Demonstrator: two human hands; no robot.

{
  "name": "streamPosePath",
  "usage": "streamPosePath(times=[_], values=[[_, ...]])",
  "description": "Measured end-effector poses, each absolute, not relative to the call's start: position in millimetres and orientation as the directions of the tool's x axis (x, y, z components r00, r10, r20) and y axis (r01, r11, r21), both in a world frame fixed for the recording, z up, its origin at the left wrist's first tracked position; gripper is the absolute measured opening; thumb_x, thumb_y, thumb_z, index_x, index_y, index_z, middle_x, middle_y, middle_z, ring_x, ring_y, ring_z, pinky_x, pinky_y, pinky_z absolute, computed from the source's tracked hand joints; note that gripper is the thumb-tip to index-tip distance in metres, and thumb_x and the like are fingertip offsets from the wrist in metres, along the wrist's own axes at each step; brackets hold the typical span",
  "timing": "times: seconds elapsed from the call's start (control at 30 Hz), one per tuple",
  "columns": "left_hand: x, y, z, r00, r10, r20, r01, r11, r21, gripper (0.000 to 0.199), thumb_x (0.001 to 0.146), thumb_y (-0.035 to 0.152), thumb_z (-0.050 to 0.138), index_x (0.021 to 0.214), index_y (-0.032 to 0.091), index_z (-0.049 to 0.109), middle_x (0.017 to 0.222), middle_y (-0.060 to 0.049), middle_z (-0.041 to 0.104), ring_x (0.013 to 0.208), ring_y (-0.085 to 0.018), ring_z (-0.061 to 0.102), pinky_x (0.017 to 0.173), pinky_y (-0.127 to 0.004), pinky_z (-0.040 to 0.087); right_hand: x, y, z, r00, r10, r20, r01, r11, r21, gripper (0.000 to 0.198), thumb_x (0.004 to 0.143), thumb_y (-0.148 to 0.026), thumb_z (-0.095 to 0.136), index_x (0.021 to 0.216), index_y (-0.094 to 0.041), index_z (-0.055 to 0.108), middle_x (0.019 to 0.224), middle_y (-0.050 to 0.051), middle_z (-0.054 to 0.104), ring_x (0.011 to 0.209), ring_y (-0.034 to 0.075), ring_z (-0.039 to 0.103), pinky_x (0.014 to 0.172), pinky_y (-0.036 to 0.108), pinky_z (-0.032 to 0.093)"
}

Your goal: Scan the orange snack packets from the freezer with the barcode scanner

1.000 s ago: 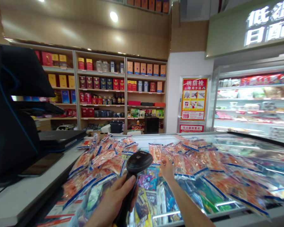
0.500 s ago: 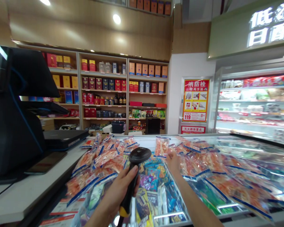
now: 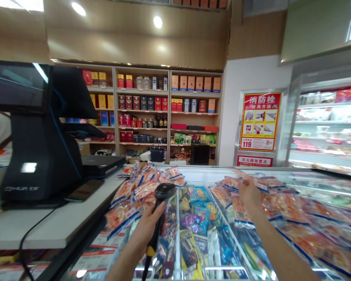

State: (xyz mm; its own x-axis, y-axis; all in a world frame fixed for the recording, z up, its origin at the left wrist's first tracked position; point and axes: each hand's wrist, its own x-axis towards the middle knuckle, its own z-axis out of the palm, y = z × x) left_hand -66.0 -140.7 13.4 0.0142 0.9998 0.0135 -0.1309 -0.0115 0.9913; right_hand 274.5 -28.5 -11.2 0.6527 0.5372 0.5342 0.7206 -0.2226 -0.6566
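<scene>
My left hand (image 3: 152, 222) is closed round the handle of a black barcode scanner (image 3: 165, 191), held upright over the chest freezer with its head at the top and a cable running down. My right hand (image 3: 250, 193) reaches to the right side of the freezer top, its fingers curled in at clear packets of orange-pink food (image 3: 270, 205) with blue edges. Whatever is between those fingers is hidden. To the left of this hand a similar packet (image 3: 221, 194) lies on the glass. Another heap of such packets (image 3: 146, 187) lies behind and left of the scanner.
Colourful frozen packs (image 3: 197, 220) fill wire baskets below the glass. On the left, a counter (image 3: 55, 224) bears a black till (image 3: 41, 156) and a phone (image 3: 84, 190). Shelves of boxed goods (image 3: 143, 103) stand behind; a lit chiller (image 3: 330, 125) is at the far right.
The view has turned slightly left. My right hand has moved right, away from an upright packet that no longer stands there. The scanner stays in my left hand.
</scene>
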Motion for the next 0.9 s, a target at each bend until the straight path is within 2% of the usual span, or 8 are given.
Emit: streamPosePath(times=[0.17,0.3,0.4,0.53,0.67,0.73,0.8,0.9], values=[[-106.5,-148.0,13.5,-0.14,0.99,0.016,-0.131,-0.034,0.991,0.028,0.065,0.044,0.052,0.064,0.017,0.045,0.044,0.006,0.049,0.036,-0.007,0.044,0.036,-0.017,0.035,213.3,-20.5,-15.5,0.497,0.536,0.683,0.775,0.08,-0.627,0.033,0.067,-0.032,0.041,0.088,-0.012,0.056,0.087,0.012,0.06,0.081,0.021,0.053,0.071,0.031,0.037],[-130.0,-157.0,17.0,-0.239,0.971,0.016,-0.157,-0.055,0.986,0.026,0.063,0.041,0.055,0.062,0.017,0.046,0.045,0.005,0.05,0.036,-0.006,0.044,0.035,-0.017,0.036,134.7,-6.6,-22.8,0.358,0.7,0.618,0.678,0.26,-0.687,0.031,0.067,-0.038,0.041,0.078,-0.015,0.059,0.078,0.008,0.063,0.075,0.02,0.056,0.069,0.029,0.039],[-144.7,-162.1,19.6,-0.296,0.955,-0.03,-0.176,-0.024,0.984,0.027,0.062,0.041,0.056,0.061,0.016,0.047,0.042,0.005,0.049,0.033,-0.006,0.042,0.032,-0.016,0.034,78.0,-1.0,-23.0,0.236,0.829,0.508,0.575,0.302,-0.76,0.034,0.07,-0.041,0.037,0.074,-0.017,0.06,0.068,0.006,0.062,0.061,0.017,0.057,0.059,0.026,0.04],[-162.8,-163.8,16.5,-0.306,0.949,-0.074,-0.2,0.011,0.98,0.03,0.061,0.044,0.056,0.06,0.015,0.049,0.042,0.003,0.051,0.033,-0.006,0.043,0.033,-0.016,0.036,21.9,-3.0,-13.5,0.109,0.875,0.471,0.55,0.341,-0.762,0.041,0.073,-0.046,0.033,0.08,-0.017,0.061,0.069,0.005,0.062,0.064,0.016,0.057,0.06,0.025,0.04],[-171.2,-164.9,11.4,-0.317,0.947,-0.052,-0.208,-0.016,0.978,0.032,0.061,0.046,0.055,0.059,0.014,0.05,0.045,0.002,0.053,0.035,-0.005,0.043,0.034,-0.015,0.036,-6.5,-8.7,-5.4,-0.042,0.828,0.56,0.662,0.442,-0.605,0.049,0.062,-0.037,0.053,0.108,-0.019,0.049,0.105,0.007,0.054,0.093,0.019,0.05,0.075,0.027,0.038],[-170.7,-166.3,11.0,-0.312,0.949,-0.041,-0.205,-0.025,0.978,0.032,0.062,0.045,0.054,0.059,0.014,0.05,0.043,0.003,0.051,0.034,-0.005,0.042,0.033,-0.014,0.035,-11.6,-10.5,-4.7,-0.173,0.794,0.582,0.714,0.509,-0.481,0.054,0.059,-0.029,0.057,0.111,-0.023,0.047,0.114,0.006,0.047,0.099,0.019,0.046,0.078,0.028,0.037],[-168.3,-167.6,11.7,-0.298,0.954,-0.039,-0.205,-0.024,0.978,0.032,0.063,0.046,0.053,0.059,0.014,0.05,0.042,0.003,0.05,0.034,-0.005,0.042,0.033,-0.014,0.034,-11.3,-11.0,-4.9,-0.275,0.772,0.574,0.727,0.557,-0.401,0.044,0.062,-0.024,0.054,0.106,-0.023,0.051,0.109,0.005,0.05,0.095,0.017,0.048,0.078,0.027,0.037],[-162.4,-169.3,14.0,-0.268,0.962,-0.055,-0.215,-0.004,0.977,0.032,0.063,0.046,0.053,0.06,0.014,0.05,0.043,0.003,0.05,0.035,-0.005,0.042,0.034,-0.015,0.035,-0.2,-9.7,-5.0,-0.302,0.748,0.591,0.717,0.587,-0.376,0.028,0.069,-0.019,0.046,0.093,-0.021,0.059,0.094,0.004,0.059,0.088,0.014,0.051,0.08,0.026,0.035]])
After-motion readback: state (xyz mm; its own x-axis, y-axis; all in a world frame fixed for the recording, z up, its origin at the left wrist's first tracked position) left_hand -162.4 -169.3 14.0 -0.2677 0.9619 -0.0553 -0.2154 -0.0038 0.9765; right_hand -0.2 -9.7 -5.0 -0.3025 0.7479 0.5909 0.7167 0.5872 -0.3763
